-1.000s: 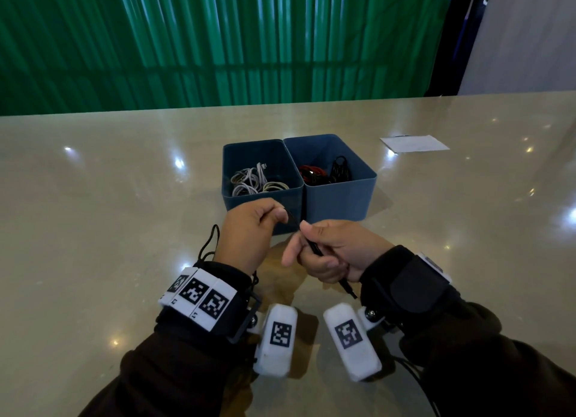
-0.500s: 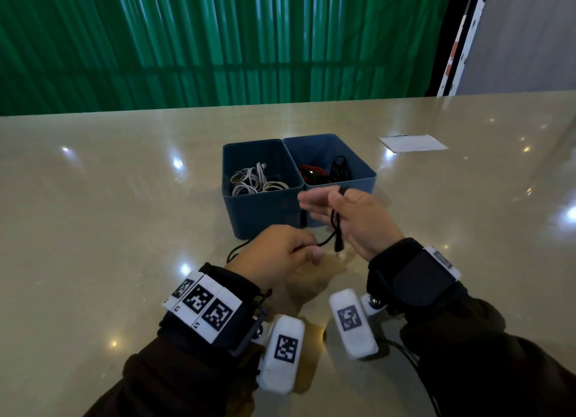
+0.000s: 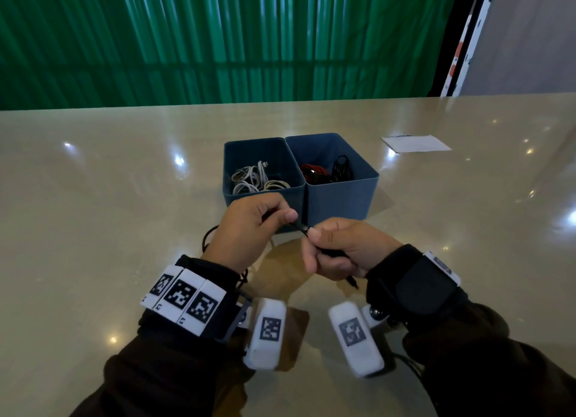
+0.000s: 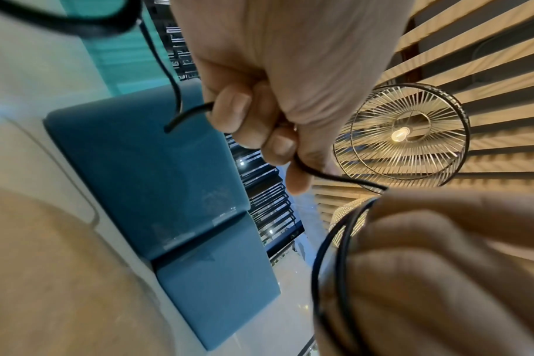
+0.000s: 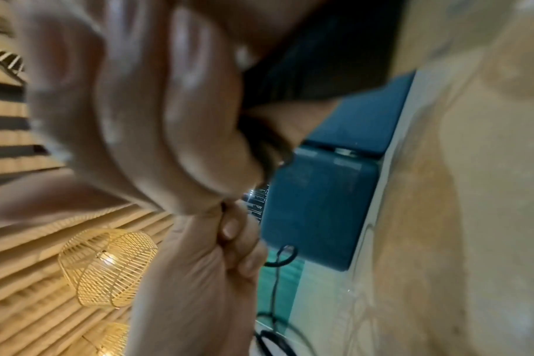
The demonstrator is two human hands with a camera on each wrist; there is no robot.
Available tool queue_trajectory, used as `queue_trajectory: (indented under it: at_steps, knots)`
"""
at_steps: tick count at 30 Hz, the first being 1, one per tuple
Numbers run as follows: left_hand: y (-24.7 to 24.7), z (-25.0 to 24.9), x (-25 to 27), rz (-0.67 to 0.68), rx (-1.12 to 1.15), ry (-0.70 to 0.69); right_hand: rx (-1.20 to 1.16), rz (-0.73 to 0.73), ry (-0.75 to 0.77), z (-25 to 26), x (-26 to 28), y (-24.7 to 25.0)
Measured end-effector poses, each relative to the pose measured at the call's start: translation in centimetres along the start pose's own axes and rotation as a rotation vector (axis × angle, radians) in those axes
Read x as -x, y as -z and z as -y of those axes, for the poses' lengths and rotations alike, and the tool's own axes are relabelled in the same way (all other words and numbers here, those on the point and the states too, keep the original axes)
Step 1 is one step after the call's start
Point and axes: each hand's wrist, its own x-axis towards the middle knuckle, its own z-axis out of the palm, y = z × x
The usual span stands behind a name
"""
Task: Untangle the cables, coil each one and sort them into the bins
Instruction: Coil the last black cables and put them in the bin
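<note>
1. Nearest the person, both sleeves carry marker-printed wrist units over the glossy table (image 3: 93,198); nothing else lies on this near stretch that I can make out.
2. The right hand (image 3: 346,250) is curled round a thin black cable (image 3: 300,229), thumb pressing it against the fingers; a short stiff end pokes out below the fist, so the plug end seems to sit here.
3. The left hand (image 3: 246,226) pinches the same cable between thumb and forefinger, just beside the right thumb; the left wrist view shows turns of cable looped round its fingers (image 4: 442,277); slack trails off behind that wrist onto the table.
4. The cable looks light, limp and smooth; it should bend freely yet spring out of a loose coil, so I judge the best hold is a firm pinch across all gathered turns, with the other hand feeding slack near the loop rather than at the far end.
5. Just beyond the hands stand two blue bins, touching side by side; the left bin (image 3: 230,154) holds pale coiled cables (image 3: 252,179); the right bin (image 3: 371,173) holds red and black ones (image 3: 327,172).
6. Farther right lies a white sheet (image 3: 416,143); a green curtain (image 3: 218,42) closes the back.
</note>
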Motion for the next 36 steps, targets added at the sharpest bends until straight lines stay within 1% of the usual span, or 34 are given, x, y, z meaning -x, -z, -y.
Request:
queue_trajectory:
  at_steps: [2, 4, 7, 9, 10, 12, 13, 15, 16, 18, 19, 20, 21, 23, 25, 27, 29, 31, 34, 36]
  knots:
    - [-0.1, 0.2, 0.0, 0.007, -0.025, -0.014, -0.13, 0.075, 0.137, -0.1, -0.2, -0.3]
    - [-0.6, 0.3, 0.0, 0.063, -0.033, 0.018, -0.264, 0.082, 0.289, -0.1, -0.5, -0.6]
    - [-1.8, -0.2, 0.3, 0.256, -0.068, 0.122, -0.466, -0.032, 0.439, 0.0, -0.6, -0.2]
    - [-2.3, -0.4, 0.6, 0.369, -0.091, 0.118, -0.521, -0.097, 0.49, -0.1, -0.7, 0.2]
    - [-2.4, -0.4, 0.6, 0.412, -0.119, 0.109, -0.508, -0.145, 0.496, -0.2, -0.9, 0.2]
    - [-2.3, -0.4, 0.6, 0.47, -0.186, 0.111, -0.369, -0.293, 0.43, -0.2, -1.2, 0.2]
    - [-2.2, -0.4, 0.6, 0.481, -0.212, 0.118, -0.222, -0.371, 0.373, -0.2, -1.2, 0.2]
    - [-2.0, -0.5, 0.5, 0.46, -0.27, 0.121, 0.21, -0.493, 0.27, 0.1, -1.0, 0.4]
    - [-1.9, -0.6, 0.4, 0.43, -0.297, 0.1, 0.433, -0.522, 0.223, 0.4, -0.9, 0.5]
    - [-1.7, -1.0, 0.5, 0.354, -0.288, 0.036, 0.75, -0.541, 0.086, 0.4, -0.7, 0.9]
    - [-1.5, -1.2, 0.5, 0.308, -0.254, 0.018, 0.834, -0.53, 0.02, 0.3, -0.7, 1.0]
    - [-1.2, -1.4, 0.5, 0.255, -0.215, 0.003, 0.847, -0.512, -0.036, 0.1, -0.7, 0.9]
    - [-1.0, -1.4, 0.5, 0.199, -0.181, -0.012, 0.781, -0.48, -0.07, 0.0, -0.7, 0.8]
    - [-0.5, -1.3, 0.4, 0.094, -0.136, -0.036, 0.508, -0.389, -0.065, -0.1, -0.5, 0.2]
    - [-0.3, -1.2, 0.3, 0.032, -0.095, -0.032, 0.246, -0.287, -0.033, 0.1, -0.4, -0.3]
    - [-0.2, -1.0, 0.2, 0.031, -0.042, -0.012, 0.081, -0.201, -0.041, 0.2, -0.4, -0.3]
    - [-0.1, -0.8, 0.2, 0.069, -0.017, -0.006, 0.009, -0.132, -0.061, 0.0, -0.2, 0.0]
    - [-0.1, -0.8, 0.2, 0.092, 0.0, -0.025, -0.068, -0.041, -0.045, -0.1, 0.1, 0.4]
    - [-0.1, -0.8, 0.2, 0.074, 0.04, -0.069, -0.18, 0.106, 0.004, -0.1, 0.3, 0.7]
    - [0.0, -0.5, 0.2, 0.052, 0.019, -0.099, -0.211, 0.18, 0.025, -0.1, 0.2, 0.6]
